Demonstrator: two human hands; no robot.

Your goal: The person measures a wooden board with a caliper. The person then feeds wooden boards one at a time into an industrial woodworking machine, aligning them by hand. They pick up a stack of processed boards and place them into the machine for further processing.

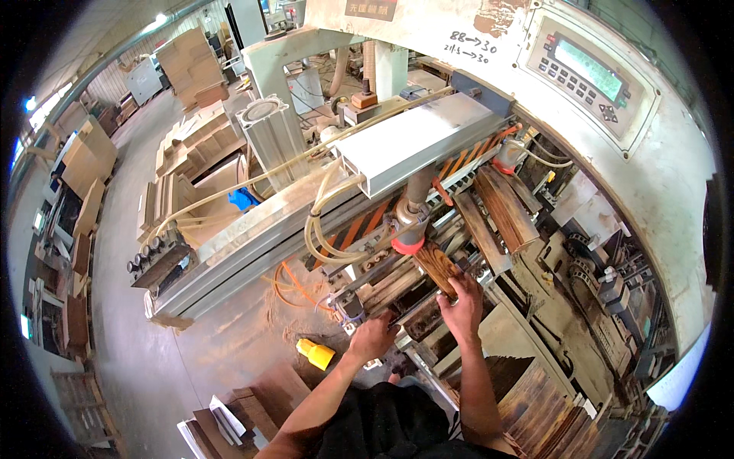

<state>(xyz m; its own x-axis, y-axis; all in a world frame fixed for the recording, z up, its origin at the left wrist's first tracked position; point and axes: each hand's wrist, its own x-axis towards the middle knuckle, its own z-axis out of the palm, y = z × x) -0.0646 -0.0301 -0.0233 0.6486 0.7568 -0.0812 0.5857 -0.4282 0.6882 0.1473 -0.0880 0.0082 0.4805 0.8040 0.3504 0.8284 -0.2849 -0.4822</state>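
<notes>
Brown board point(435, 264), near edge in right hand point(462, 306); left hand point(372, 338) curled, contents unclear; floor point(153, 329) spreads leftward.

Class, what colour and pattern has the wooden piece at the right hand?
The wooden piece is brown with dark streaks, best seen in the head view.

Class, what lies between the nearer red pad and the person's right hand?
The head view shows a brown wooden piece between that pad and the right hand.
</notes>
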